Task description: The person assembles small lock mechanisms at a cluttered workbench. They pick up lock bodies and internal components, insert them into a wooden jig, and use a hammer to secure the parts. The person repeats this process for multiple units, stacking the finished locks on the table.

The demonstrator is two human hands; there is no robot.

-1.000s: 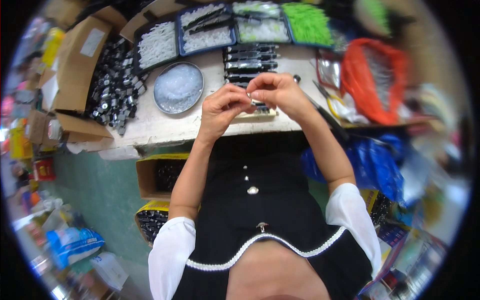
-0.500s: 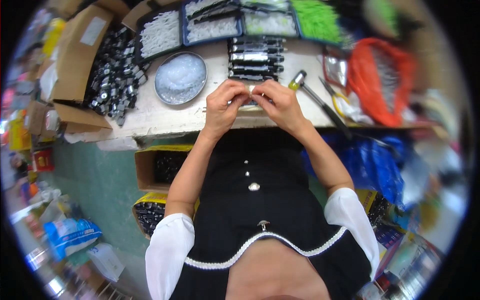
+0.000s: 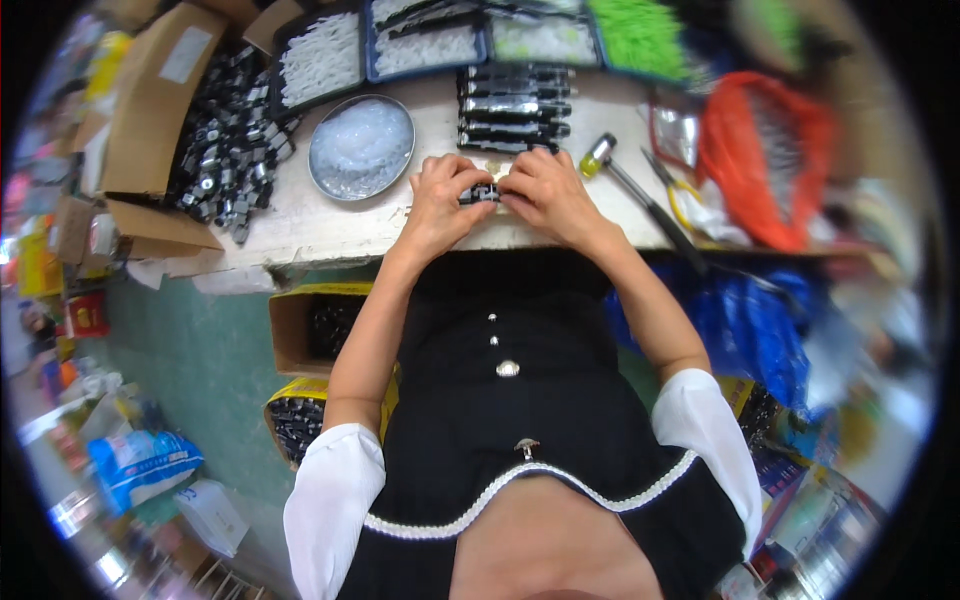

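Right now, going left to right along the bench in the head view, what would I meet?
Open cardboard box, pile of black-and-silver parts, round dish, left hand, right hand, hammer, red bag.

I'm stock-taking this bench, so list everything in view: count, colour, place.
Table: one, white, centre.
Cardboard box: one, brown, table's left.
Loose parts: many, black and silver, by the box.
Trays: four, dark-rimmed, table's back; white, green pieces.
Dish: one, grey, left of hands; translucent contents.
Row of parts: several, black and silver, beyond hands.
Hammer: one, black-handled, right of hands.
Scissors or snips: one, yellow-handled, by hammer.
Open bag: one, red-orange, far right.
Plastic bag: one, blue, under table, right.
Open boxes: two, brown and yellow, under table, left.
Package: one, blue and white, lower left.
Rest: mixed, blurred, outer edges.
Left hand: one, bare, at a small black part.
Right hand: one, bare, beside the left.
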